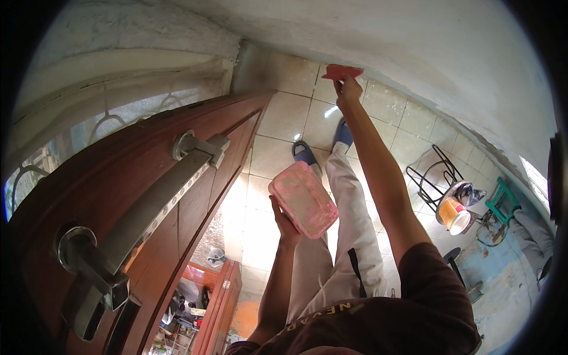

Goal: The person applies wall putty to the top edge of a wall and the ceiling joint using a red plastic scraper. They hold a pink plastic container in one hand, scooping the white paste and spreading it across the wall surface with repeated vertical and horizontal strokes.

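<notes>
My left hand is closed on the near left edge of a pink plastic tub. Pale putty coats the tub's inside, and smears mark its rim. With my right arm stretched far forward, my right hand grips a red putty spreader. The spreader's flat blade is at the foot of the pale plastered wall; whether it touches the wall I cannot tell.
On my left stands a brown wooden door with a large metal handle. To the right, a black metal-legged stool bears an orange-and-white cup and a dark plastic bag. A green stool stands beyond. Tiled floor lies underfoot.
</notes>
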Demonstrator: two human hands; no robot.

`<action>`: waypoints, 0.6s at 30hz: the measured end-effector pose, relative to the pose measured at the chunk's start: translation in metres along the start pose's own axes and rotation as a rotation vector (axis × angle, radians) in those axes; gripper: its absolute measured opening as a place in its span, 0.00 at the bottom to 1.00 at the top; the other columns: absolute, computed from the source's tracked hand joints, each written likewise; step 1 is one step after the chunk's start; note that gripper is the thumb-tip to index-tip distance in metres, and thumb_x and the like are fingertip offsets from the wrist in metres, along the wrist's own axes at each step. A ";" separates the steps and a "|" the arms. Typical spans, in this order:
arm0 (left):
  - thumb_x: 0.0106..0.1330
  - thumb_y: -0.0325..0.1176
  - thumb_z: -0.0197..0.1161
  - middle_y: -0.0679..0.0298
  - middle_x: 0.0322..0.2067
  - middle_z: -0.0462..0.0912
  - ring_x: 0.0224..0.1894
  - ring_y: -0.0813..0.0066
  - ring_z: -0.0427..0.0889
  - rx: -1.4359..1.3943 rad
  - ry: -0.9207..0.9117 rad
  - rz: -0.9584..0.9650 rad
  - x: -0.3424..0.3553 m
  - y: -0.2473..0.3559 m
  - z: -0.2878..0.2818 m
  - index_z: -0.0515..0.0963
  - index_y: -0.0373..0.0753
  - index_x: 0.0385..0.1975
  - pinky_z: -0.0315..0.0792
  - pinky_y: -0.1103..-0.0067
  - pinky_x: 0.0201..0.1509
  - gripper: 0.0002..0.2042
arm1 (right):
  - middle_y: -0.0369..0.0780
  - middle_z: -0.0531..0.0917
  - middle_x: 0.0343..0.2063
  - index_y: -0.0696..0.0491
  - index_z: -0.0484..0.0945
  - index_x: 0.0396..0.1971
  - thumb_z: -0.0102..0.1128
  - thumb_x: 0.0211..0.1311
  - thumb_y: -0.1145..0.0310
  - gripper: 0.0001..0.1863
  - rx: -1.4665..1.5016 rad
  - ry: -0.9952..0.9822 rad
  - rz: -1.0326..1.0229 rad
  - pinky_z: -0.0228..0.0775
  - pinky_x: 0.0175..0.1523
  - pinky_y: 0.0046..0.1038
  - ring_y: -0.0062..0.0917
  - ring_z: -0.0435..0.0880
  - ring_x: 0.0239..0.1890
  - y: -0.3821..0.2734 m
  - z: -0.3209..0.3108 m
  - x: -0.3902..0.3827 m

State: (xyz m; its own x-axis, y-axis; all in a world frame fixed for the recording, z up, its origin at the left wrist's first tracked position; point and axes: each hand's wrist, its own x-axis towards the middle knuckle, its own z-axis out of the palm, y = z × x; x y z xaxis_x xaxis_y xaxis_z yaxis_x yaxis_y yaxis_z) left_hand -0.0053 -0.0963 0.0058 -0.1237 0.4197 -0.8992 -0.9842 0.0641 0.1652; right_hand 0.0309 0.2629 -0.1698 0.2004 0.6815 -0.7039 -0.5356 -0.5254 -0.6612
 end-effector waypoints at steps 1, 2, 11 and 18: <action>0.62 0.72 0.41 0.59 0.65 0.59 0.65 0.59 0.62 0.009 0.017 0.000 -0.001 0.001 -0.001 0.52 0.45 0.69 0.63 0.62 0.66 0.43 | 0.43 0.81 0.37 0.63 0.74 0.40 0.54 0.58 0.76 0.11 0.027 0.013 0.030 0.77 0.37 0.24 0.25 0.82 0.36 0.007 0.008 0.010; 0.62 0.72 0.41 0.59 0.65 0.59 0.65 0.60 0.62 -0.005 0.014 -0.010 -0.001 0.000 -0.002 0.52 0.45 0.69 0.63 0.62 0.66 0.43 | 0.44 0.81 0.35 0.64 0.75 0.38 0.54 0.57 0.77 0.10 0.064 -0.003 0.003 0.77 0.37 0.24 0.26 0.82 0.35 0.008 0.022 0.019; 0.63 0.71 0.43 0.60 0.65 0.60 0.65 0.60 0.62 -0.027 0.011 0.013 -0.014 0.009 -0.003 0.53 0.45 0.69 0.63 0.62 0.66 0.42 | 0.38 0.80 0.24 0.65 0.80 0.30 0.53 0.58 0.75 0.09 -0.090 -0.197 -0.341 0.69 0.37 0.22 0.18 0.75 0.29 -0.036 0.148 -0.121; 0.63 0.71 0.42 0.60 0.65 0.59 0.66 0.58 0.62 -0.017 -0.015 0.027 -0.013 0.006 -0.002 0.53 0.48 0.69 0.61 0.61 0.67 0.41 | 0.37 0.82 0.24 0.60 0.81 0.40 0.54 0.61 0.70 0.12 -0.393 -0.427 -0.638 0.71 0.36 0.26 0.18 0.78 0.28 -0.038 0.117 -0.184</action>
State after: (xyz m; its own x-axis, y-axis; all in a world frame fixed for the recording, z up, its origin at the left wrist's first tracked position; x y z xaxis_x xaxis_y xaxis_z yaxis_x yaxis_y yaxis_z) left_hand -0.0104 -0.1035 0.0173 -0.1488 0.4346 -0.8883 -0.9825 0.0367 0.1826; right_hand -0.0819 0.2171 0.0148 -0.0010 0.9981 -0.0616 -0.0873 -0.0614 -0.9943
